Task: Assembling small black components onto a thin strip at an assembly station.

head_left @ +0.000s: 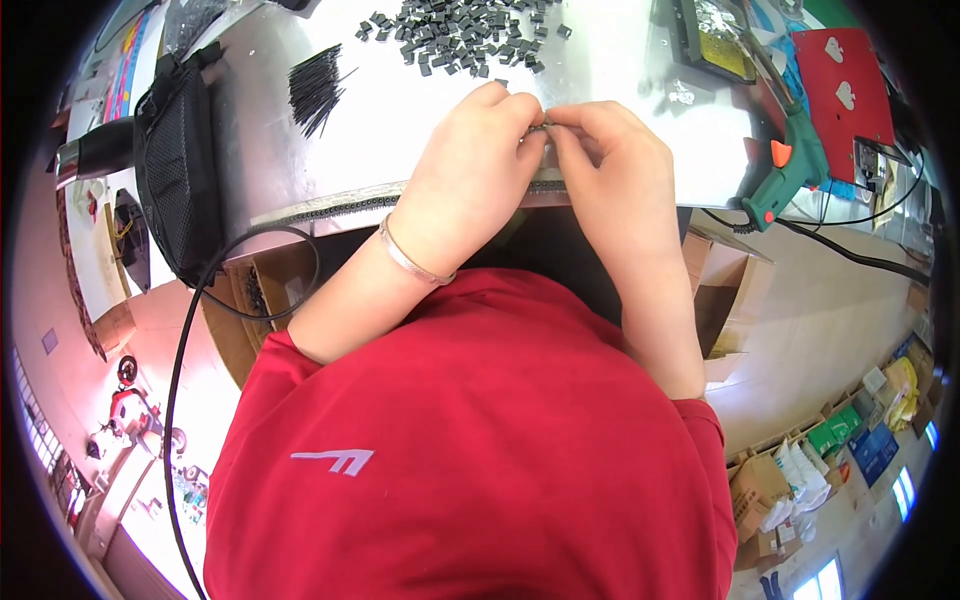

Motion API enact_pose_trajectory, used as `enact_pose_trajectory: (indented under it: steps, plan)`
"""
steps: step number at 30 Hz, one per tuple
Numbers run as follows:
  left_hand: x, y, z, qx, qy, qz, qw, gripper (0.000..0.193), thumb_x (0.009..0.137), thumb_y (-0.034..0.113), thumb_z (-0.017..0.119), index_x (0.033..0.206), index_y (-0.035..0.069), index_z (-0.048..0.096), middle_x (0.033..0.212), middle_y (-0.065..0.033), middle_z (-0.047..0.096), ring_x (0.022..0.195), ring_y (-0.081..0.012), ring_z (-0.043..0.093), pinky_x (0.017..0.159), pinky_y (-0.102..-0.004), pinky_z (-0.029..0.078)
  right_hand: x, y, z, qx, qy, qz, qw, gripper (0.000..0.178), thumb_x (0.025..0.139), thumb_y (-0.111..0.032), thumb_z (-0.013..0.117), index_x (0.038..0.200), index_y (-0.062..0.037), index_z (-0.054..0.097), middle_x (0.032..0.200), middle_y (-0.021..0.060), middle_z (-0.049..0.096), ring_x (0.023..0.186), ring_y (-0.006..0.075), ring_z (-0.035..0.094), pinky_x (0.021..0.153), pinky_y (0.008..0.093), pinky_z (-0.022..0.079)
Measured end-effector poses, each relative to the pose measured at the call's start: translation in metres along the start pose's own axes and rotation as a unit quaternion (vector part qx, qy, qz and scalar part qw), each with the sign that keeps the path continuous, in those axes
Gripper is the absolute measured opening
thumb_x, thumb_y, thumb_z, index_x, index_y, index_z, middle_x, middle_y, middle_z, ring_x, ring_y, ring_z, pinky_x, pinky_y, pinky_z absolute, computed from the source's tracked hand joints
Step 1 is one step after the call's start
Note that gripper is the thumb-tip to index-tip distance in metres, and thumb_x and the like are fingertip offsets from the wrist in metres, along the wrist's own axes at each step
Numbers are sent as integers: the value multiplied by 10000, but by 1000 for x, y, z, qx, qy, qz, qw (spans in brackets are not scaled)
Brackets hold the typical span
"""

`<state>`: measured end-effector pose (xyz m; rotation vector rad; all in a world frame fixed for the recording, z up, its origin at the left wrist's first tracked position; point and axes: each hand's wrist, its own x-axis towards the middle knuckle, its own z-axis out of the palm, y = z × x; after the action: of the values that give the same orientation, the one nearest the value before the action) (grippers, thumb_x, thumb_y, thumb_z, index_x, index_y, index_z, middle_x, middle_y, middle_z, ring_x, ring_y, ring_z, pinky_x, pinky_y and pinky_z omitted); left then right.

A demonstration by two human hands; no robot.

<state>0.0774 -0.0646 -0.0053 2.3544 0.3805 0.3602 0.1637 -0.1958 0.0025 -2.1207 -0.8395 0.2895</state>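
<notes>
Above the near edge of the metal-topped table [380, 130], my left hand [485, 140] and my right hand [615, 150] meet with their fingertips pinched together. Something tiny sits between them, mostly covered by the fingers, so its kind does not show. A bracelet [405, 257] circles my left wrist. Beyond my hands lies a loose pile of small black plastic pieces [470, 40]. Off to the left of my left hand rests a bundle of thin black pins or rods [316, 88]. A dark toothed strip [350, 205] runs along the table's near edge, beneath my hands.
At the right edge of the table lies a green glue gun [795, 170] with an orange trigger and a trailing cable. Behind it are a dark tray [720, 45] and a red sheet [845, 90]. A black mesh bag [178, 165] stands at the left; cardboard boxes [725, 290] sit below.
</notes>
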Motion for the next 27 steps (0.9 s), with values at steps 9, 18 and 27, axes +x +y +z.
enact_pose_trajectory:
  steps: [9,18,27]
  plan:
    - [3,0,-5,-8,-30,14,999,105,837,4,703,939,-4,683,842,-114,631,721,-234,670,670,-316,558,1,6,-11,31,-56,-20,998,190,909,25,628,1080,21,711,988,112,707,875,202,713,787,290,555]
    - [4,2,-4,-5,-34,-2,999,121,835,2,702,954,-2,688,845,-111,632,727,-226,673,682,-308,563,0,7,-9,6,-42,-38,998,225,870,25,651,1083,-8,714,963,106,705,827,198,708,769,298,560]
    - [9,0,-9,-47,-30,-1,998,75,817,0,665,890,-15,671,848,-181,621,813,-370,640,755,-427,540,4,16,-9,-54,14,-58,997,186,854,30,664,1031,-13,703,922,90,673,789,188,686,724,296,556]
